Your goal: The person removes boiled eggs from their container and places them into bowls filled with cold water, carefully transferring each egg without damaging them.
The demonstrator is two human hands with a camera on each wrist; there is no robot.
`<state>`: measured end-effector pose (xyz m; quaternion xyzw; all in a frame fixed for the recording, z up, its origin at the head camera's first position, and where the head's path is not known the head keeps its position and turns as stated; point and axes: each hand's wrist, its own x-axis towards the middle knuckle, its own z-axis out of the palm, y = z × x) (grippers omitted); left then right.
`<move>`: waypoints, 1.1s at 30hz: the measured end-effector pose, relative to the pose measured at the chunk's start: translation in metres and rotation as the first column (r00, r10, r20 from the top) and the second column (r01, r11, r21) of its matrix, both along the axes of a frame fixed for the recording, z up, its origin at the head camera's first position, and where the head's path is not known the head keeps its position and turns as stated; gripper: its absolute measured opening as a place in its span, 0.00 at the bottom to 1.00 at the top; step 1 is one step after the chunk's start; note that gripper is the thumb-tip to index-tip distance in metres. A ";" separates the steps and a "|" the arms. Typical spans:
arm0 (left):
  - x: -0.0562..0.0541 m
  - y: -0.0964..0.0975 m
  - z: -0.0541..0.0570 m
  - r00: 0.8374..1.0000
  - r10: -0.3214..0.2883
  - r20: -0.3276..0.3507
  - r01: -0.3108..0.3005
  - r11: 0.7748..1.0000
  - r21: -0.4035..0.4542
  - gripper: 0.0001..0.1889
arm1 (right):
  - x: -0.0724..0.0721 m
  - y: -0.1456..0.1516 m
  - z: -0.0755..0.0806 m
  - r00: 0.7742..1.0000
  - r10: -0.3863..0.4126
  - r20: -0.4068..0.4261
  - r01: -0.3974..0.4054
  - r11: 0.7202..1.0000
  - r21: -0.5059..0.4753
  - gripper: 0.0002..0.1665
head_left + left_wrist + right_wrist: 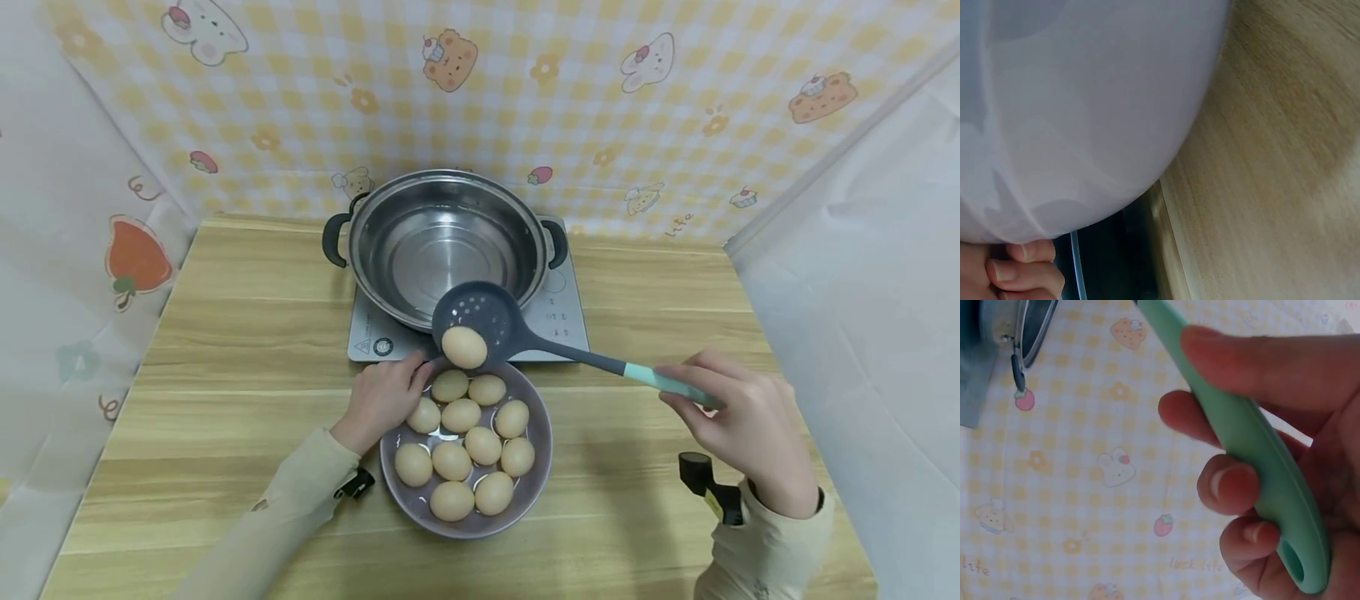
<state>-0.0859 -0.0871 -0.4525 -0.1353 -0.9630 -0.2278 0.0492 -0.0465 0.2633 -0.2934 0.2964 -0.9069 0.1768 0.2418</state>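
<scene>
My right hand point(750, 417) grips the mint-green handle point(1254, 444) of a grey slotted skimmer, its fingers curled round it in the right wrist view. The skimmer's perforated head point(480, 308) carries one brown egg point(464, 347) and overlaps the pot's near rim in the head view. My left hand point(382, 396) holds the upper left rim of a mauve bowl point(542, 467). Its curled fingers point(1029, 275) show against the bowl's pale side in the left wrist view. Several eggs point(452, 460) lie in water inside the bowl.
Behind the bowl, a steel pot point(450, 179) with two black handles and water in it stands on a flat grey induction cooker point(562, 325). The wood-grain table point(247, 333) meets a yellow checked cloth point(495, 100) at the back.
</scene>
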 end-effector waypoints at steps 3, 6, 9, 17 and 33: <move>0.000 0.000 0.000 1.000 0.012 0.008 -0.012 1.000 0.006 0.11 | 0.002 0.002 -0.003 0.998 0.047 0.038 -0.046 0.999 -0.027 0.27; 0.000 -0.001 0.000 0.999 0.024 0.029 -0.024 1.000 0.003 0.10 | 0.004 0.004 -0.007 0.994 0.088 0.066 -0.085 0.995 -0.049 0.28; 0.000 -0.001 0.000 0.999 0.030 0.030 -0.030 1.000 -0.003 0.07 | 0.005 0.004 -0.010 0.992 0.105 0.070 -0.101 0.994 -0.048 0.28; 0.001 -0.002 0.000 1.000 0.019 0.015 -0.018 0.999 -0.032 0.03 | 0.008 0.002 -0.016 0.988 0.124 0.088 -0.121 0.992 -0.035 0.27; 0.002 -0.001 0.002 0.999 -0.006 0.041 0.006 1.000 -0.006 0.14 | 0.007 0.000 -0.018 0.990 0.122 0.076 -0.122 0.993 0.000 0.23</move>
